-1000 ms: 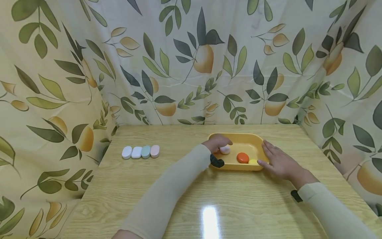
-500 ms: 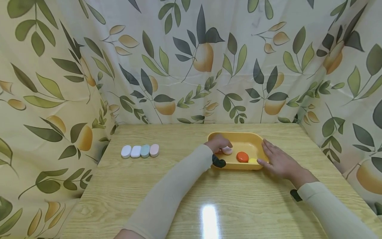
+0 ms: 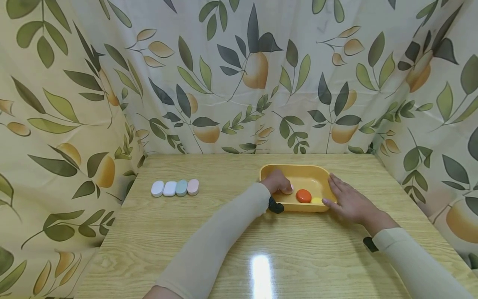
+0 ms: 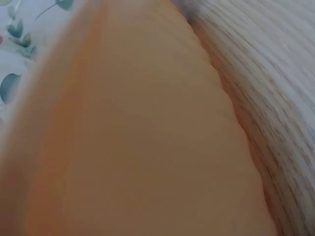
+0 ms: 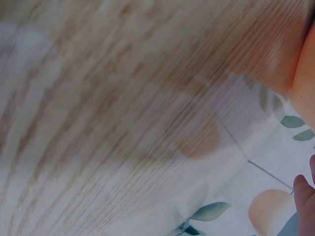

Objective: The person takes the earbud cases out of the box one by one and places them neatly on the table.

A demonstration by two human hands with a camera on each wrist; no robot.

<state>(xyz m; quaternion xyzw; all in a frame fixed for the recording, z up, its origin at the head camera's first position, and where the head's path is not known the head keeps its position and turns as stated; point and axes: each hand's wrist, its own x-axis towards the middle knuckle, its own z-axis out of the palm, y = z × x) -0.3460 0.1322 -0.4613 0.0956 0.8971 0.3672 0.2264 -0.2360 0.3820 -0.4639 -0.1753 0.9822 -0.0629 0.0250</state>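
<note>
A yellow-orange tray stands on the table. My left hand reaches inside its left end with curled fingers and grips a small rounded pale pink piece, mostly covered by the fingers. Beside it in the tray lie a round red-orange piece and a yellow piece near the front wall. Against the tray's right end rests my right hand, its fingers straight. A blurred orange surface fills most of the left wrist view; in the right wrist view only fingertips show at the right edge.
Several small oval and rounded-square pieces, white, blue-green and pink, stand in a touching row at the table's left. The wood-grain table is enclosed by a leaf-and-fruit patterned curtain at the back and sides.
The pale pink piece has shifted slightly right in the tray, and my left fingers have curled down around it. My right hand has stayed at the tray's right end.
</note>
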